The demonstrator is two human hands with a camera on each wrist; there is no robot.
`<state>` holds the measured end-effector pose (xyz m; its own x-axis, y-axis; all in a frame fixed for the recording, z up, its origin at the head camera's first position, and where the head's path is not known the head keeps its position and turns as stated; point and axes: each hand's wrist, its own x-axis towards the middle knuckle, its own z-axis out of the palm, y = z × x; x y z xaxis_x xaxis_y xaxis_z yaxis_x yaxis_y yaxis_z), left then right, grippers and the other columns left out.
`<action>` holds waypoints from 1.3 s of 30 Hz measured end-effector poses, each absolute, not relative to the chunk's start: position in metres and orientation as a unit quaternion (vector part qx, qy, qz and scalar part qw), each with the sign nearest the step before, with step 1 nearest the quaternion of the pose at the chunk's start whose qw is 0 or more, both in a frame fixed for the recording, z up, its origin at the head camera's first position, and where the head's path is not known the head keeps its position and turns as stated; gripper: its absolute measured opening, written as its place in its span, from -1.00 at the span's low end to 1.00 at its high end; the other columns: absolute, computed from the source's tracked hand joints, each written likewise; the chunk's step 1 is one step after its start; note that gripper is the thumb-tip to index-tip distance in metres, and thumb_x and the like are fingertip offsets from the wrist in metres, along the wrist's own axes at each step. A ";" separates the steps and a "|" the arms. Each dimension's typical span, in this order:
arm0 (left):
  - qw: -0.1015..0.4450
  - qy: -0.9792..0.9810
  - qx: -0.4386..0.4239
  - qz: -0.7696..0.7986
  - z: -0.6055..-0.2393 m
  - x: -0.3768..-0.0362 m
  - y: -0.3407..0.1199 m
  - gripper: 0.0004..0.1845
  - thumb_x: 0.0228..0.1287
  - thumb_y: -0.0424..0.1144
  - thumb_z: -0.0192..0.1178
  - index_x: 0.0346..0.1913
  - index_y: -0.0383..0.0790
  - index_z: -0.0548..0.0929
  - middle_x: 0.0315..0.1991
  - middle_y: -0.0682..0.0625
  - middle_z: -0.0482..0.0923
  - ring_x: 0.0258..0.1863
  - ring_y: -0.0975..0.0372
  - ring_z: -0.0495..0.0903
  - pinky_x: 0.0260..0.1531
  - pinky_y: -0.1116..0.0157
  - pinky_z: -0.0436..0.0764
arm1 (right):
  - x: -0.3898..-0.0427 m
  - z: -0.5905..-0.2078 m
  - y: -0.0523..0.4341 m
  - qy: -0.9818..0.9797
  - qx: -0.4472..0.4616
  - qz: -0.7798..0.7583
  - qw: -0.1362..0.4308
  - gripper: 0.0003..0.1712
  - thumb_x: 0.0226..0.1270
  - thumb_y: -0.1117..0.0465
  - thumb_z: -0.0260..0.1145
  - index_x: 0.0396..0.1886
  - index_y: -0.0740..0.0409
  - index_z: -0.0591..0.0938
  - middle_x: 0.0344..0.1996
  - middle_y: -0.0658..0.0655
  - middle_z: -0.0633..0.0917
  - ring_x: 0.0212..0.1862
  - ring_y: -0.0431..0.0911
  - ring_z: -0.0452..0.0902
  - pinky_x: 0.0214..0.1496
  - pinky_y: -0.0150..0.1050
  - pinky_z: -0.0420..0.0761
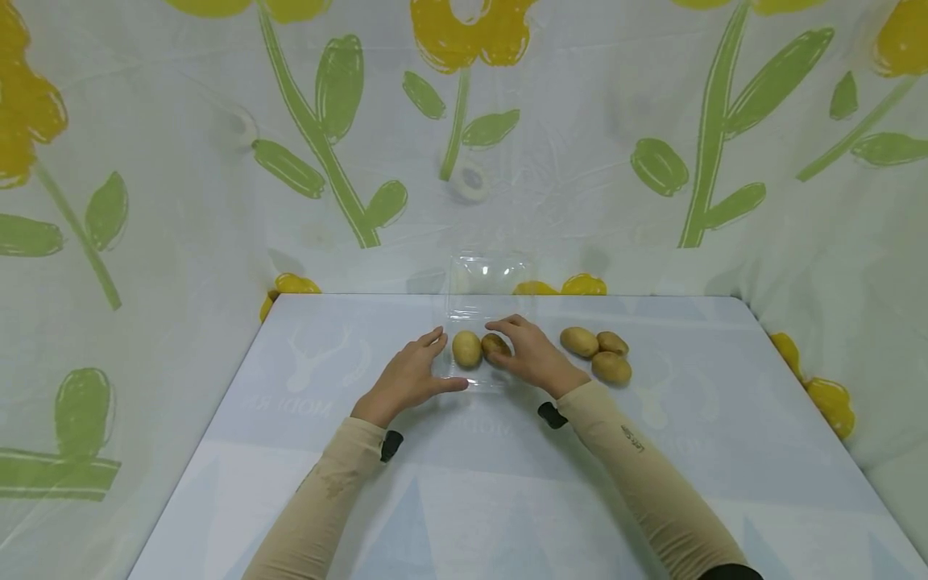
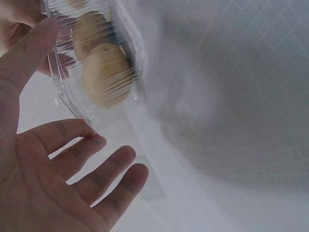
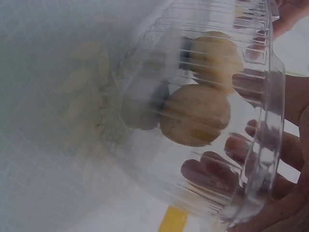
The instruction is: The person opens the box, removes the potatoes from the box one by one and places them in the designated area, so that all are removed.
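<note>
Clear plastic clamshell container [image 1: 489, 387], lid [image 1: 489, 278] raised at the far side, sits on the pale white-blue table [image 1: 652, 491], between both hands. Two potatoes lie in it side by side: a pale yellow oval potato [image 1: 466, 350] on the left and a darker brown potato [image 1: 493, 345] on the right.

Left hand [image 1: 406, 377]: fingers spread, thumb well apart, gripping nothing. Thumb is at the container's near edge; left wrist view has thumb and forefinger at the clear rim, light contact only.

Right hand [image 1: 535, 356]: reaches over the container's right side, fingers and thumb parted around the brown potato. Right wrist view shows a gap between several fingertips and that potato, so no closed grip; thumb overlaps its edge in the head view, can't tell if it touches.

Three loose tan potatoes [image 1: 611, 369] lie bunched on the table just right of the right hand, outside the container.

Beige sleeves [image 1: 638, 467] on both forearms, small dark lettering on the right one; a small black piece [image 1: 553, 415] under each wrist. Behind: off-white sheet [image 1: 573, 185] printed with yellow flowers and green stems and leaves. Wrist views partly hazy through ribbed plastic.
</note>
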<state>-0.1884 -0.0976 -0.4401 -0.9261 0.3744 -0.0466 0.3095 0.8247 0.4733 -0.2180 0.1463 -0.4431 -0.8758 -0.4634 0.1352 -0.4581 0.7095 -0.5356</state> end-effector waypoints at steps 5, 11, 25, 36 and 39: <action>0.067 0.953 0.180 0.235 -0.440 -0.189 -0.097 0.06 0.13 0.27 0.42 0.53 -0.32 0.28 0.60 -0.07 0.09 0.47 -0.14 0.24 0.40 -0.06 0.34 | -0.220 -0.446 0.144 0.928 -0.239 -0.285 0.023 -0.37 0.32 0.19 0.48 0.35 0.22 0.55 0.21 0.25 0.56 0.23 0.13 0.51 0.33 0.02 0.50; 0.073 0.953 0.179 0.236 -0.438 -0.188 -0.097 0.06 0.14 0.26 0.42 0.53 -0.32 0.27 0.60 -0.08 0.09 0.48 -0.15 0.24 0.40 -0.06 0.32 | -0.220 -0.451 0.141 0.933 -0.221 -0.281 0.041 -0.41 0.31 0.19 0.49 0.31 0.20 0.58 0.19 0.22 0.54 0.18 0.09 0.52 0.29 -0.02 0.53; 0.076 0.951 0.175 0.241 -0.440 -0.189 -0.098 0.06 0.14 0.27 0.42 0.54 -0.30 0.26 0.60 -0.05 0.07 0.49 -0.13 0.22 0.42 -0.04 0.30 | -0.216 -0.449 0.138 0.938 -0.221 -0.264 0.037 -0.49 0.27 0.27 0.49 0.19 0.23 0.57 0.14 0.25 0.58 0.14 0.10 0.55 0.27 0.00 0.54; 0.079 0.952 0.171 0.242 -0.441 -0.188 -0.098 0.07 0.14 0.27 0.42 0.54 -0.29 0.25 0.61 -0.03 0.06 0.50 -0.12 0.21 0.42 -0.04 0.30 | -0.216 -0.450 0.139 0.935 -0.233 -0.265 0.042 -0.40 0.24 0.32 0.50 0.27 0.23 0.54 0.17 0.27 0.61 0.17 0.12 0.54 0.30 0.02 0.52; 0.079 0.952 0.170 0.242 -0.441 -0.188 -0.098 0.07 0.14 0.26 0.42 0.55 -0.28 0.25 0.61 -0.03 0.06 0.50 -0.12 0.21 0.42 -0.04 0.30 | -0.216 -0.451 0.140 0.934 -0.237 -0.265 0.037 -0.37 0.23 0.32 0.51 0.31 0.22 0.56 0.18 0.27 0.60 0.19 0.13 0.54 0.30 0.02 0.52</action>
<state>-0.1884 -0.0978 -0.4409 -0.9295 0.3623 -0.0690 0.2854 0.8251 0.4875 -0.2158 0.1398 -0.4505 -0.8849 -0.4624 0.0561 -0.4229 0.7469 -0.5132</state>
